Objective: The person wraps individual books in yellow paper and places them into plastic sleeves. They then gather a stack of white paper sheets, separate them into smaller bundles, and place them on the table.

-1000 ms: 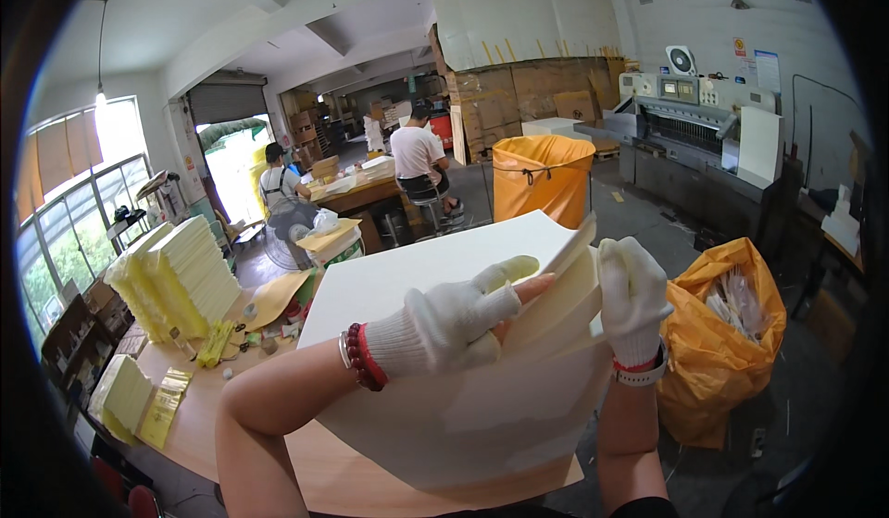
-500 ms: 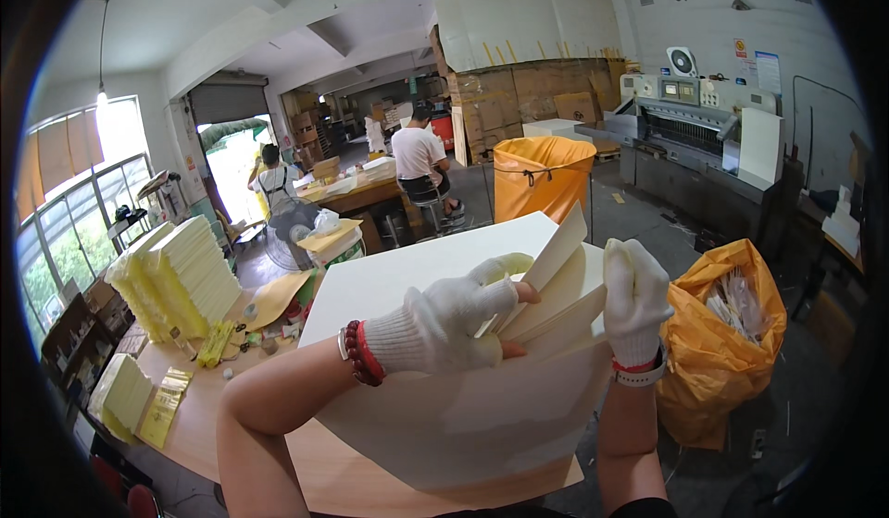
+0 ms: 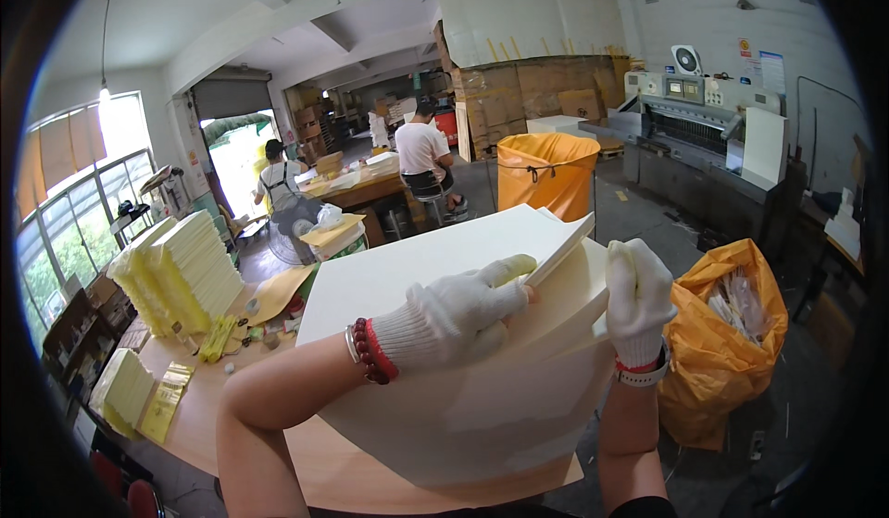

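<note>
A thick stack of large white paper sheets (image 3: 417,263) lies at the front of the wooden table, its right part bent up and fanned into separate layers. My left hand (image 3: 468,310), in a white knit glove with some bare fingertips, grips the near edge of the upper sheets. Its thumb lies along the top, and the other fingers are partly hidden by the paper. My right hand (image 3: 639,291), gloved too, is closed at the right edge of the lower lifted sheets, its fingertips curled out of sight. A red bead bracelet is on my left wrist, a pale band on my right.
The wooden table (image 3: 208,425) also bears tall yellow-white stacks (image 3: 190,273), a yellow bundle (image 3: 219,337) and small tools. An orange bag (image 3: 727,361) stands at right, an orange bin (image 3: 546,175) beyond. Two people sit at a far table; a large cutting machine (image 3: 708,129) stands behind right.
The upper lifted sheets have come down lower and closer together under my left hand, whose fingers have closed in. My right hand has stayed nearly in place.
</note>
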Available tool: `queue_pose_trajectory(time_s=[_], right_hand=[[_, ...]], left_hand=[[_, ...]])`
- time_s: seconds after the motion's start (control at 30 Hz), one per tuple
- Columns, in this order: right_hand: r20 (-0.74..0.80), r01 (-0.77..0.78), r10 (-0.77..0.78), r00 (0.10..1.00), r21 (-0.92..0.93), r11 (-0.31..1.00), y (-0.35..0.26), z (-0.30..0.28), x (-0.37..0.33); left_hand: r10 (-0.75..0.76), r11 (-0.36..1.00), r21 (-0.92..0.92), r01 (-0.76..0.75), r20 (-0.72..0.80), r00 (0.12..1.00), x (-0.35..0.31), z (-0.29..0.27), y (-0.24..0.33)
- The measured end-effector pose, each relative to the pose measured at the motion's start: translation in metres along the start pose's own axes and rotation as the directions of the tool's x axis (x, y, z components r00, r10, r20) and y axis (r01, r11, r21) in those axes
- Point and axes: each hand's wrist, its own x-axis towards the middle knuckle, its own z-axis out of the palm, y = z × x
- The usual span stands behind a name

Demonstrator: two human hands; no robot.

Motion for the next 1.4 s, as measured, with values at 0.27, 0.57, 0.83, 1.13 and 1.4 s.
queue_pose_trajectory(time_s=[0.27,0.57,0.83,1.13,1.4], right_hand=[[0.104,-0.129,0.114,0.988,0.148,0.981,0.000,-0.003,0.005],[0.123,-0.239,0.213,0.969,0.273,0.932,-0.004,-0.005,0.010],[0.111,-0.062,0.053,0.992,0.078,0.995,-0.002,-0.004,0.011],[0.089,-0.076,0.067,0.994,0.095,0.993,-0.002,-0.003,0.009],[0.065,0.040,-0.040,0.997,0.000,0.999,-0.004,-0.006,0.013]], left_hand=[[0.046,0.997,0.059,-0.048,0.036,0.998,0.001,-0.006,0.004],[0.045,0.996,0.073,-0.047,0.016,0.999,-0.002,-0.006,0.002],[-0.283,0.901,-0.257,0.350,0.263,0.922,0.010,-0.018,0.017],[0.110,0.993,0.036,-0.109,-0.040,0.993,-0.002,-0.005,0.001],[0.022,1.000,0.017,-0.024,0.102,0.995,-0.003,-0.015,0.011]])
